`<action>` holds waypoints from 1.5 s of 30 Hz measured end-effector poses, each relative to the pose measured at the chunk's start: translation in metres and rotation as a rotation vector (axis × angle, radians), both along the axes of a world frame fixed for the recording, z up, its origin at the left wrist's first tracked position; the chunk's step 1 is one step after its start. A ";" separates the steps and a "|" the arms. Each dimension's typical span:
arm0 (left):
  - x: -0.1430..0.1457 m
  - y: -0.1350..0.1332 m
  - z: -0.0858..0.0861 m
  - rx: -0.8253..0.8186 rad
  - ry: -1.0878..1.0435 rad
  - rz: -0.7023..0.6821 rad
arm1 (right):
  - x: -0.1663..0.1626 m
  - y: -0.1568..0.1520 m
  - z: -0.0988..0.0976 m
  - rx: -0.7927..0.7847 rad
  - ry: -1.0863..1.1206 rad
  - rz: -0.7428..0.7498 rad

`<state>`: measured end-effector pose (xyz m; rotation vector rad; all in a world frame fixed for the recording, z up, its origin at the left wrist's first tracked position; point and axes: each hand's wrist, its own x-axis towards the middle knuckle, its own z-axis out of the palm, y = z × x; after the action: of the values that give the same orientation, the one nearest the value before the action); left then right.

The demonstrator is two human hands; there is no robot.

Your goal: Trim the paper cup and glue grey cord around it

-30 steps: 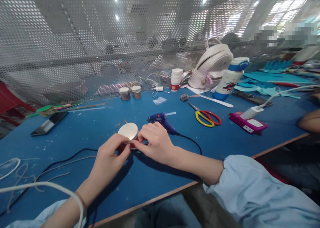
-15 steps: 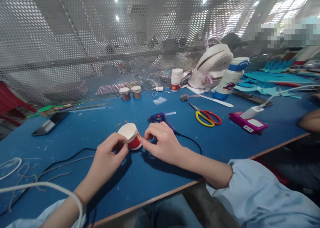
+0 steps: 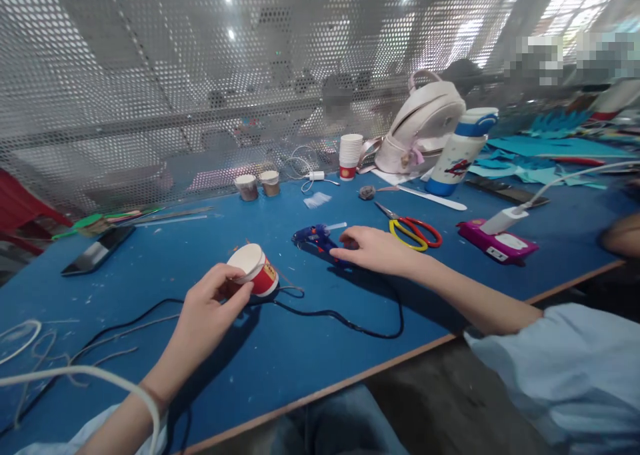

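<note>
My left hand [image 3: 210, 305] grips a small red and white paper cup [image 3: 254, 271], turned bottom up and tilted above the blue table [image 3: 280, 355]. My right hand [image 3: 373, 249] lies over the blue glue gun [image 3: 315, 235] farther back, fingers curled around its handle. The gun's black cord [image 3: 345, 318] loops across the table toward the cup.
Yellow and red scissors [image 3: 413, 230], a pink device [image 3: 497, 245] with a white plug, a stack of paper cups [image 3: 349, 156], a white bottle [image 3: 460, 152] and a pale backpack [image 3: 425, 125] stand behind. A phone [image 3: 95, 254] lies left. Another person's arm [image 3: 623, 235] rests at the right edge.
My right hand left the cup and moved back and right onto the glue gun. The left hand keeps the cup, now tilted a little more upright.
</note>
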<state>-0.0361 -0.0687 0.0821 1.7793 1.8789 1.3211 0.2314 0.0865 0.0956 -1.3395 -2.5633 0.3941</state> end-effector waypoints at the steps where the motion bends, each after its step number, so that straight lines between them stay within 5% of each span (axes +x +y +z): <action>1: -0.001 0.001 0.000 -0.002 -0.002 -0.001 | -0.006 0.006 -0.002 -0.065 0.025 0.025; 10: -0.006 0.003 -0.004 -0.003 -0.012 0.002 | -0.045 0.023 -0.026 -0.202 0.268 0.080; 18: -0.004 0.005 -0.001 -0.156 -0.199 0.080 | -0.032 -0.020 -0.013 -0.217 0.680 0.156; 33: -0.002 0.011 0.003 -0.253 -0.405 -0.067 | -0.030 -0.054 -0.019 -0.068 0.717 0.503; 45: 0.006 0.013 0.002 -0.192 -0.375 -0.019 | -0.031 -0.054 -0.023 0.000 0.682 0.528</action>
<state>-0.0305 -0.0555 0.0841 1.3447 1.7100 1.3091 0.2006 0.0321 0.0730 -0.3792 -2.2556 0.7783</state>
